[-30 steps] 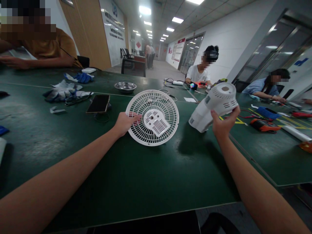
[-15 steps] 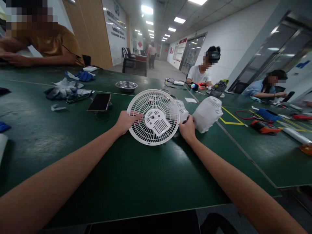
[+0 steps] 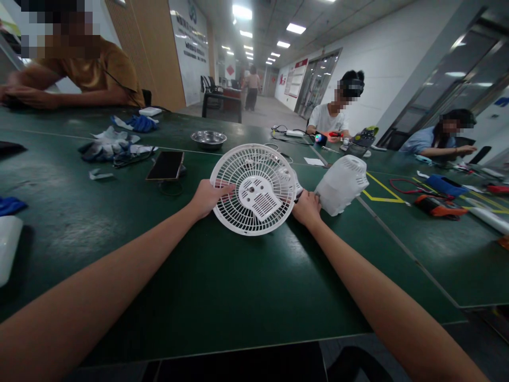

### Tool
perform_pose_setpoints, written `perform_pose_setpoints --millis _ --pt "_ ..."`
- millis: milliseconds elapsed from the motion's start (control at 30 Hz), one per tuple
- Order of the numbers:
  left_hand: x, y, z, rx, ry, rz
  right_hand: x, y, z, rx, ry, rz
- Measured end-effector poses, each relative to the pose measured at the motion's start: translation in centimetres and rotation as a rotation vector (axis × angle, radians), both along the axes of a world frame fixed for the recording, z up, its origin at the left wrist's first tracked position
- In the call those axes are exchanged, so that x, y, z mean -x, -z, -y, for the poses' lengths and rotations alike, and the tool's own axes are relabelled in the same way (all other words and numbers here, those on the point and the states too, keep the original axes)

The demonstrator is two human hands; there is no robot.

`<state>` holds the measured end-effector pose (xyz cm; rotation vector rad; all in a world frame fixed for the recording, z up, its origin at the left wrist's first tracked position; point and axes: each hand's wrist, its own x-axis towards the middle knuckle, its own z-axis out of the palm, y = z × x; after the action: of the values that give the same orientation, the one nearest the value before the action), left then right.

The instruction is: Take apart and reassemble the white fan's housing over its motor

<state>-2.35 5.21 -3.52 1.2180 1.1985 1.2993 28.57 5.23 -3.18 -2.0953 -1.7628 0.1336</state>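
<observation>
A round white fan grille (image 3: pixel 264 209) faces me above the table, its slotted centre plate toward me. My left hand (image 3: pixel 209 197) is closed on its left rim, thumb over the front bars and fingers showing through behind. My right hand (image 3: pixel 307 208) is at the right rim, fingers curled round a white vented housing (image 3: pixel 298 187) with a dark part. The grille covers most of that housing, so how they join is hidden. Just right of my right hand, a translucent white plastic cover (image 3: pixel 342 183) with slots at its top stands on the table.
A metal bowl (image 3: pixel 209 139) lies beyond the grille. To the left are a propped phone (image 3: pixel 166 165), blue-and-white gloves (image 3: pixel 109 144) and a white object (image 3: pixel 8 246). An orange multimeter (image 3: pixel 439 207) lies right. Several people sit around the green table (image 3: pixel 238 297).
The white housing behind the grille has slipped further out of sight, and my right hand has turned, its fingers now further over. The view has shifted slightly left. My left hand keeps its hold.
</observation>
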Motion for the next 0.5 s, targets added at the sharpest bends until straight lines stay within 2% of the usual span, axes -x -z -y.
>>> perform_pose_setpoints --millis 100,233,300,367,500 --pt "0.1 -0.2 0.1 0.01 0.022 0.007 -0.3 -0.2 0.2 -0.052 -0.041 -0.019" --pt "0.2 -0.3 0.3 0.026 0.044 0.016 -0.3 -1.6 1.5 -0.375 -0.181 -0.139" --pt "0.2 -0.3 0.2 0.026 0.04 0.013 0.0 -2.2 2.2 -0.45 -0.236 -0.303" --pt "0.2 -0.3 0.2 0.018 0.047 0.005 0.7 -2.2 2.8 -0.31 -0.289 -0.595" --pt "-0.1 -0.5 0.4 0.02 0.023 0.011 2.6 -1.5 3.7 0.236 -0.407 -1.196"
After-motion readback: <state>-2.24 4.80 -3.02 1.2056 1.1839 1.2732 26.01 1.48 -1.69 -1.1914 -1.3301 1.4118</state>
